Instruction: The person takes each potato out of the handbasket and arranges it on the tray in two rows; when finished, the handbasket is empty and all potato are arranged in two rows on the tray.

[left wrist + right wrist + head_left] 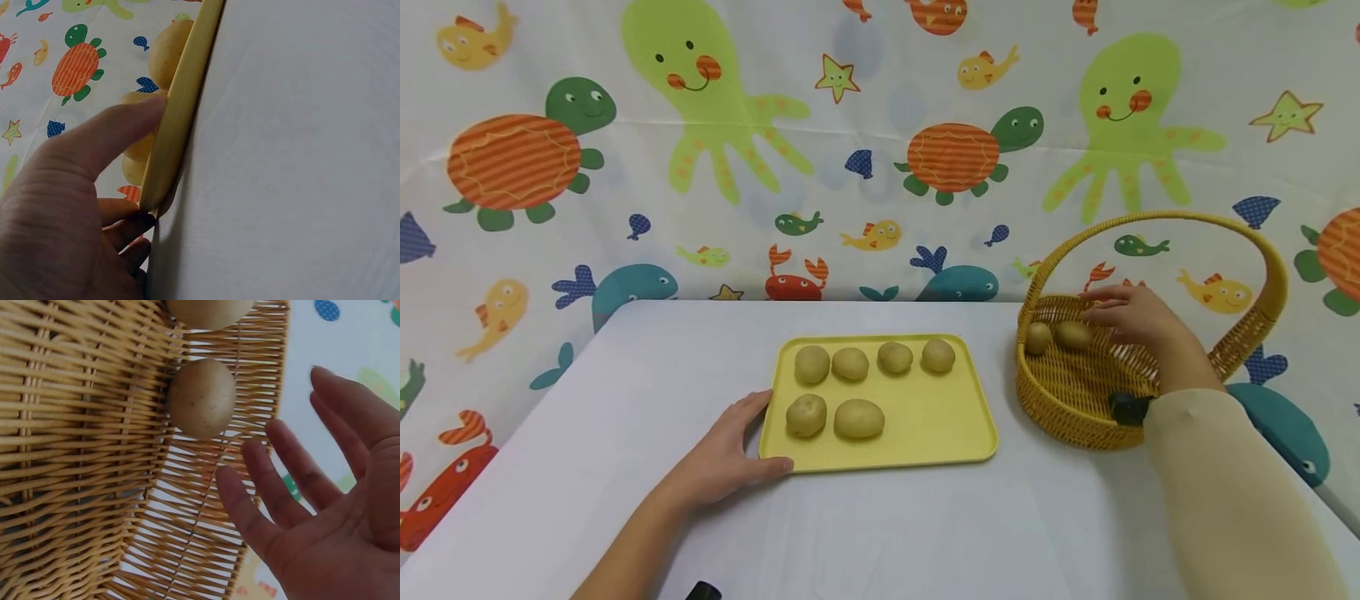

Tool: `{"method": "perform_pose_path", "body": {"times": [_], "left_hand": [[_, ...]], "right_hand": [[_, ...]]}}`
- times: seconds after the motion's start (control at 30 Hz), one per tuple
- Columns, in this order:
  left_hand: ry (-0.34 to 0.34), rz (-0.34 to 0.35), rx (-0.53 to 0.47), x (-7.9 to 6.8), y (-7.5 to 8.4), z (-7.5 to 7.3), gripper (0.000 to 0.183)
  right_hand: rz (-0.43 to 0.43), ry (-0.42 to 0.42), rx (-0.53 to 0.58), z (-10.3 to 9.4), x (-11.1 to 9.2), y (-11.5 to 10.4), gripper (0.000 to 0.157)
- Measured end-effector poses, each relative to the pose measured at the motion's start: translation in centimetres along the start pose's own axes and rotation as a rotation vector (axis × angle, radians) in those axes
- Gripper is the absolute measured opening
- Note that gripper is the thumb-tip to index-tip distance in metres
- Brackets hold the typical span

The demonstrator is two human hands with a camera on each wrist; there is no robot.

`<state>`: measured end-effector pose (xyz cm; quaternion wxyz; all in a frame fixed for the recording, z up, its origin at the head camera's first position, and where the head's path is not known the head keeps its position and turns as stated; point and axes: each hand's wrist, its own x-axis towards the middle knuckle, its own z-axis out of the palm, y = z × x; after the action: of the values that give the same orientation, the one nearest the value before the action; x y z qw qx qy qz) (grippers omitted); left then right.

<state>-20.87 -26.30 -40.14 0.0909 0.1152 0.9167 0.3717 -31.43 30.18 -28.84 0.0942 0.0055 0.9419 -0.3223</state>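
Against the left end of a yellow tray (925,433), my left hand (722,454) holds the near corner, its thumb along the front rim and fingers at the left side. Several potatoes (850,364) line the tray's back row, with two more in front at the left. My right hand (1138,321) is over the wicker basket (1067,417), under its arched handle. In the right wrist view its fingers are spread, apart from the nearest potato (202,399). A second potato (209,309) lies beside that one, cut off by the frame's top.
The basket's tall handle (1157,218) arches over the right forearm. A white cloth (880,533) covers the table. Behind it hangs a curtain (880,142) printed with sea animals. A black device (1129,408) sits at the right wrist.
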Motion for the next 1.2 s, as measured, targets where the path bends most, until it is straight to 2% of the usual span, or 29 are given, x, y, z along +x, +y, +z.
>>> {"method": "perform_pose_path", "body": {"times": [0.1,0.37,0.47,0.7,0.83,1.0,1.2], "left_hand": [[0.012,0.021,-0.009,0.0,-0.1,0.1,0.107],[0.018,0.028,-0.013,-0.2,0.0,0.3,0.105],[0.019,0.031,-0.009,-0.2,0.0,0.2,0.105],[0.029,0.023,-0.009,-0.1,-0.3,0.0,0.105],[0.019,0.017,-0.004,-0.2,-0.3,-0.1,0.106],[0.019,0.011,0.004,-0.1,-0.2,-0.2,0.106],[0.012,-0.003,0.005,0.0,-0.3,-0.1,0.106]], "right_hand": [[0.009,-0.005,-0.079,0.1,0.3,0.3,0.064],[0.070,-0.052,-0.097,0.7,1.3,1.8,0.070],[0.068,-0.058,-0.085,1.1,1.8,2.1,0.071],[0.027,-0.011,-0.117,1.7,2.6,2.3,0.065],[0.047,-0.032,-0.060,2.1,2.7,2.5,0.065],[0.075,-0.058,0.064,2.4,2.5,2.4,0.066],[0.070,-0.062,0.092,2.6,2.4,2.2,0.065]]}}
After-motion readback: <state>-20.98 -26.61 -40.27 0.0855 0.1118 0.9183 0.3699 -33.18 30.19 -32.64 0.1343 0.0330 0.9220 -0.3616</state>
